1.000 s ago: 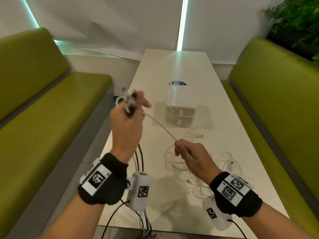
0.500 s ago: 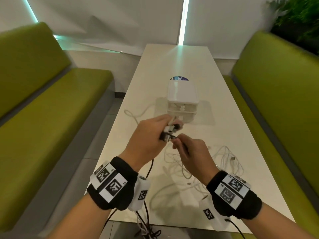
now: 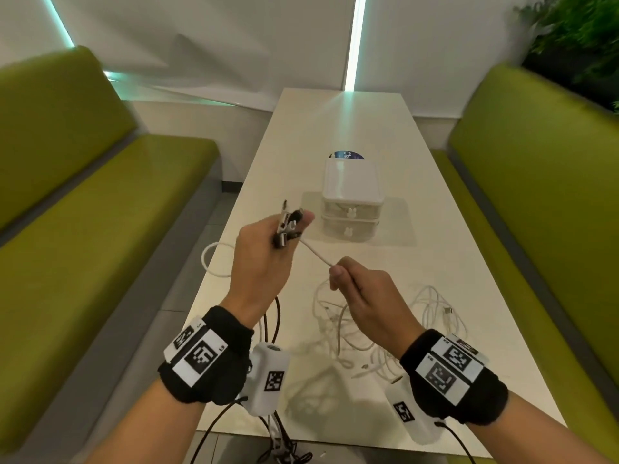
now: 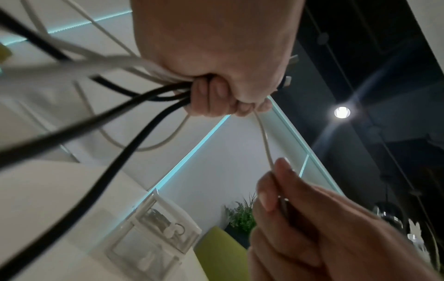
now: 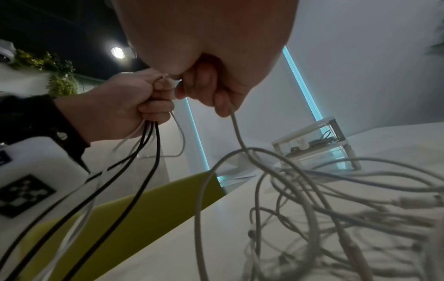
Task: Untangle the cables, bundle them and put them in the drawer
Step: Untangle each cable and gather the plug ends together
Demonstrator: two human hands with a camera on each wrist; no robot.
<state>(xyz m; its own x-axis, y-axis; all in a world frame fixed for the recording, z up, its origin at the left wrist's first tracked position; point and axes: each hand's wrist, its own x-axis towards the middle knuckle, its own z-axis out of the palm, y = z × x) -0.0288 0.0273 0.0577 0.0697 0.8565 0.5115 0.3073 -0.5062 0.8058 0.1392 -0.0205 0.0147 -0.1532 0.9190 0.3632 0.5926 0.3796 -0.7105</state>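
My left hand [image 3: 264,259] is raised above the table and grips a bunch of black and white cables [image 4: 153,81], with several plug ends [image 3: 287,226] sticking out above the fist. From that fist a white cable [image 3: 315,254] runs taut down to my right hand [image 3: 361,293], which pinches it between thumb and fingers. Below the right hand it drops into a tangled heap of white cables [image 3: 361,333] on the table [image 3: 335,128]. A small white two-drawer box [image 3: 351,199] stands further back, both drawers closed.
Green bench seats [image 3: 100,229] flank the long white table on both sides. A white cable loop [image 3: 214,259] hangs over the table's left edge. A round blue sticker [image 3: 346,155] lies behind the box. Plants [image 3: 576,38] stand at the far right.
The hands, which met in front of the drawer box half a second ago, have drawn apart: the left rose to the left with the plugs, and the white cable now stretches between them.
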